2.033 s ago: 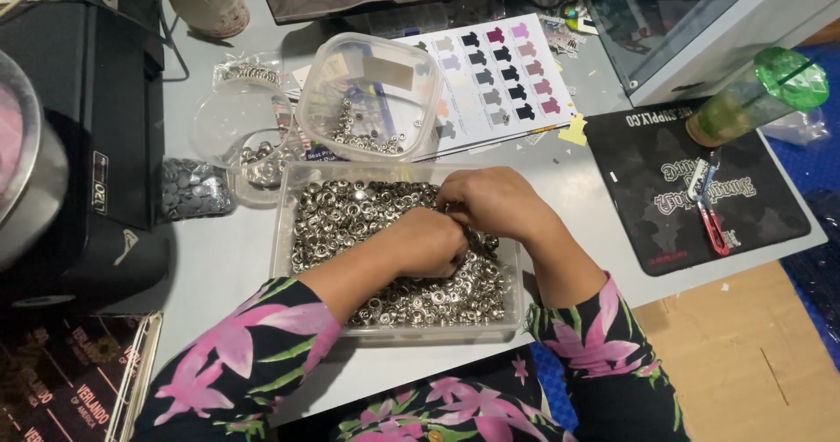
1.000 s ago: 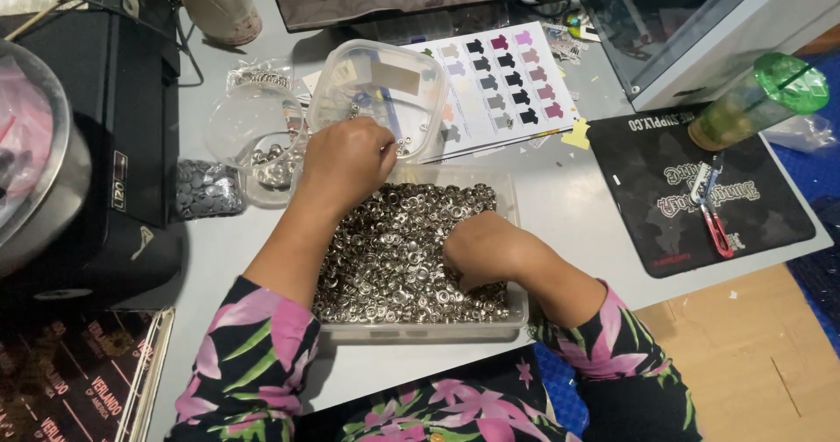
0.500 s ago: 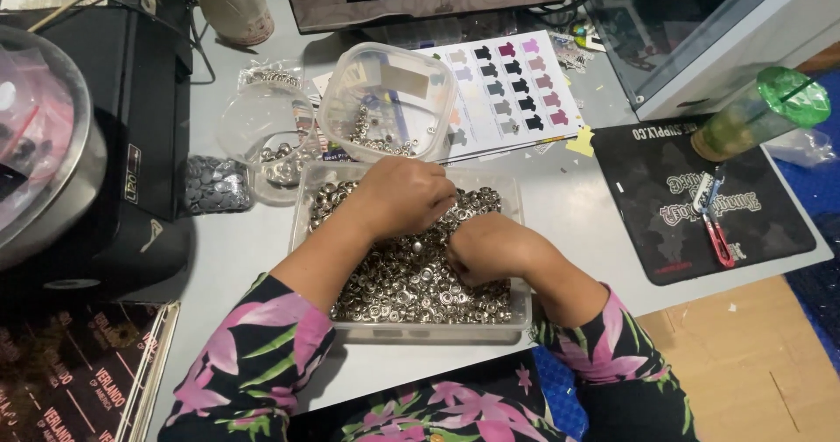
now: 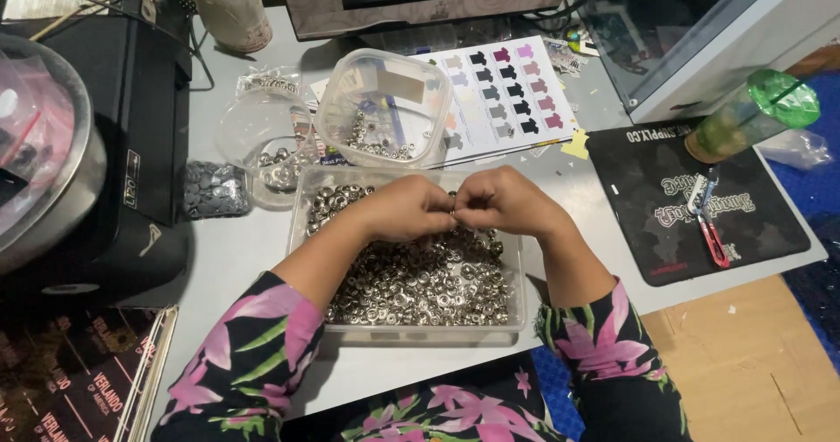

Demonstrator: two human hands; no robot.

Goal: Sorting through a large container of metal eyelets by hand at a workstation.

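Observation:
A clear plastic tray [image 4: 518, 312] full of several small silver metal snap parts [image 4: 420, 286] sits on the grey table in front of me. My left hand [image 4: 404, 207] and my right hand [image 4: 504, 202] meet fingertip to fingertip over the tray's far half, pinched together on a small silver piece that is mostly hidden between the fingers. Both forearms wear floral sleeves.
Behind the tray stands a clear tub [image 4: 385, 108] with a few metal parts, and a small clear cup [image 4: 262, 144] to its left. A bag of grey buttons [image 4: 214, 188], a black machine [image 4: 96, 144], a colour chart sheet [image 4: 503, 96], a black mat [image 4: 700, 201] with snips [image 4: 710, 232] and a green bottle [image 4: 752, 114] surround them.
My left hand reached to the tub behind the tray, then came back over the tray. Both hands have risen slightly and now meet at the fingertips.

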